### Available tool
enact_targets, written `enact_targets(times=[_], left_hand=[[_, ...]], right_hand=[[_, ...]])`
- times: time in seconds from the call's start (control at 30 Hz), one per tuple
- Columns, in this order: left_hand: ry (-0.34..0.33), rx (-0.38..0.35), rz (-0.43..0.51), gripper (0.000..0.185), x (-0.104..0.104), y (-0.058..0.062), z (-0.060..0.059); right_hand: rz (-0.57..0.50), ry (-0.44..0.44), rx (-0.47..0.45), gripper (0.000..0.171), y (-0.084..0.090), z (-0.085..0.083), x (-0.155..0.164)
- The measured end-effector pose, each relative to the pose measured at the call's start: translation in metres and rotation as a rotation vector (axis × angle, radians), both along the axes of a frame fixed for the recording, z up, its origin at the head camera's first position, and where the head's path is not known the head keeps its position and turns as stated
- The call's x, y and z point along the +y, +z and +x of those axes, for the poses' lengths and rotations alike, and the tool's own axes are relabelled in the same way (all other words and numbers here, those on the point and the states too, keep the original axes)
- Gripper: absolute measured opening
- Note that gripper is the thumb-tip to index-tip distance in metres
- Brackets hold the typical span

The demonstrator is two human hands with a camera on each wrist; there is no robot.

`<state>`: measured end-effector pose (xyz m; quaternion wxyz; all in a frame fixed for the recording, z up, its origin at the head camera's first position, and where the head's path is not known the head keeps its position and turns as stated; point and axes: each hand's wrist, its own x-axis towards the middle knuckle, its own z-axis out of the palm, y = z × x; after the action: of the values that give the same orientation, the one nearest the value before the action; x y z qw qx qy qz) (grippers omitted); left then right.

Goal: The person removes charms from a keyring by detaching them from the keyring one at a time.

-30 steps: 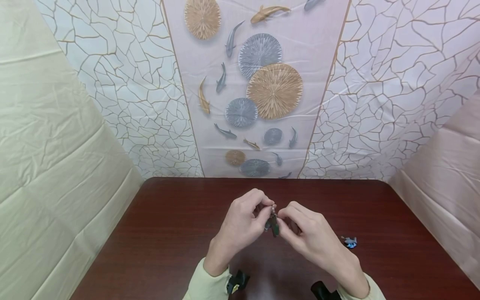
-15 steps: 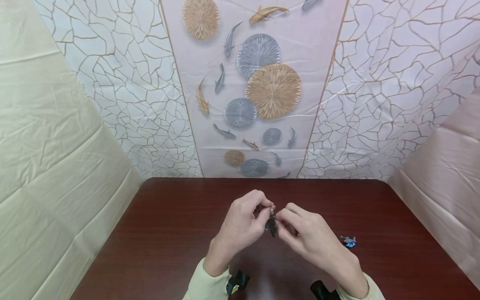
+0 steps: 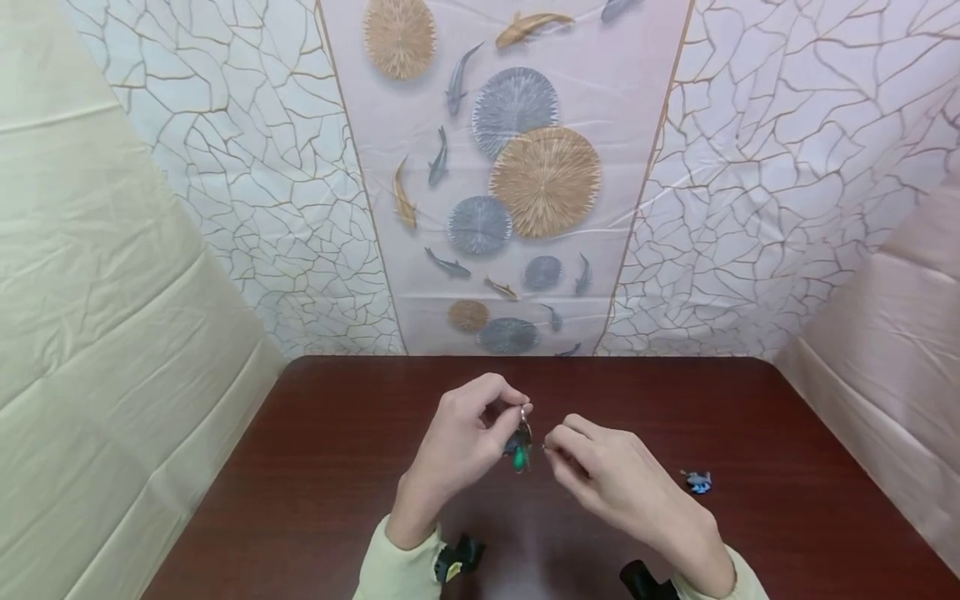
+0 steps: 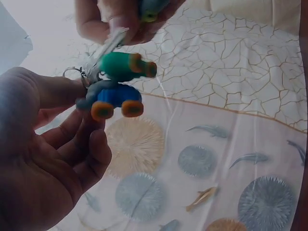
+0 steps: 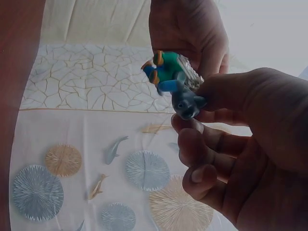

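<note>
Green-and-blue toy figures (image 4: 118,86) on metal key ring (image 4: 73,72), pinched between thumb and forefinger of left hand (image 3: 457,442), hanging above dark red wooden table (image 3: 315,467). Right hand (image 3: 607,479) just beside, fingers curled, fingertips pinching something small and grey-blue (image 5: 185,103); cannot tell exactly what. Small blue-grey figure (image 3: 697,481) lying on table right of right hand, apart. Fish-patterned cloth (image 3: 517,167) behind.
</note>
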<state>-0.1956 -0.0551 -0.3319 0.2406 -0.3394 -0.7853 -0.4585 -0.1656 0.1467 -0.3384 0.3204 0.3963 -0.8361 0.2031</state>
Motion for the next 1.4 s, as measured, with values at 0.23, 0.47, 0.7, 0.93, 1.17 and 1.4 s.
enact_targets(times=[0.23,0.47,0.7,0.93,1.17,1.4], left_hand=[[-0.024,-0.008,0.025,0.003,0.000,-0.001,-0.005],[0.011,-0.067,-0.010,0.006,0.000,0.000,-0.004],[0.013,-0.060,-0.043,0.004,0.001,0.002,-0.005],[0.000,-0.078,-0.022,0.002,0.000,0.003,-0.004],[-0.010,-0.061,0.033,0.003,-0.002,0.002,-0.004],[-0.011,-0.047,0.063,0.002,-0.005,0.001,-0.004]], right_hand=[[-0.041,0.019,-0.027,0.026,0.000,-0.005,0.010],[-0.066,0.027,-0.066,0.029,0.000,-0.013,0.030],[-0.013,-0.033,-0.118,0.029,-0.003,-0.021,0.050],[0.047,-0.066,-0.136,0.032,-0.011,-0.029,0.066],[0.031,-0.069,-0.192,0.032,-0.033,-0.039,0.083],[0.013,-0.114,-0.302,0.011,-0.054,-0.050,0.099]])
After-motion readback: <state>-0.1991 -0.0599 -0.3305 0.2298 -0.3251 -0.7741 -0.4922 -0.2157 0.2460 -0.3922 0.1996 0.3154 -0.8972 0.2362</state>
